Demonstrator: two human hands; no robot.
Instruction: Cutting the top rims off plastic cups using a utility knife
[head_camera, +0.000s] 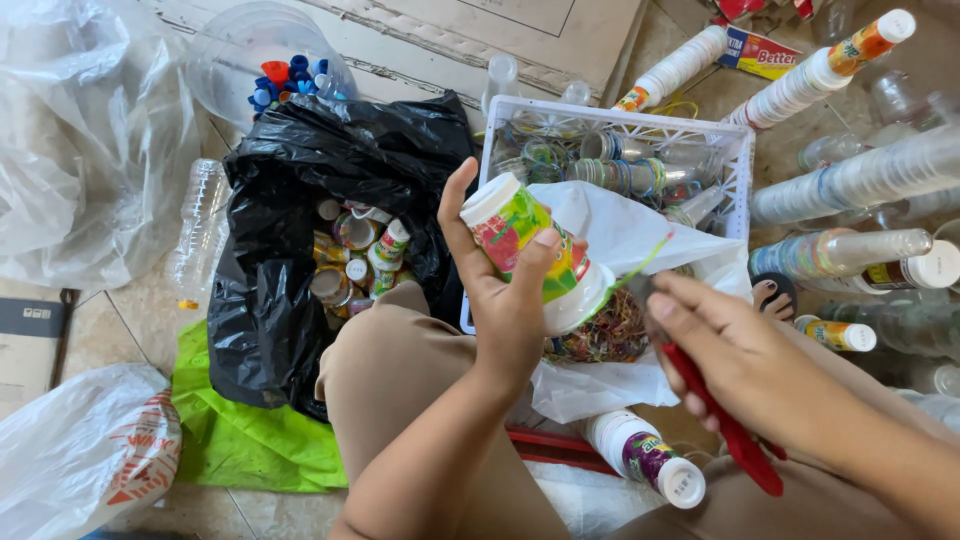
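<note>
- Nearest us: our right hand, closed on a red-handled cutter, its tip at the rim of a cup.
- Our left hand gripped that cup, a printed plastic one with red, green and yellow wrap, held on its side above our lap; a thin green strip stood off its rim toward the cutter.
- White bag just beyond the cup: held a heap of coloured trimmed strips, which we judged to be work done.
- White basket: held clear stripped cups and bottles.
- Black bag, left: printed cups inside, apparently not yet handled.
- Stacks of nested cups, right: several, lying on the floor.
- Clear tub, far left: held blue and red caps.
- We judged the work well along but unfinished.
</note>
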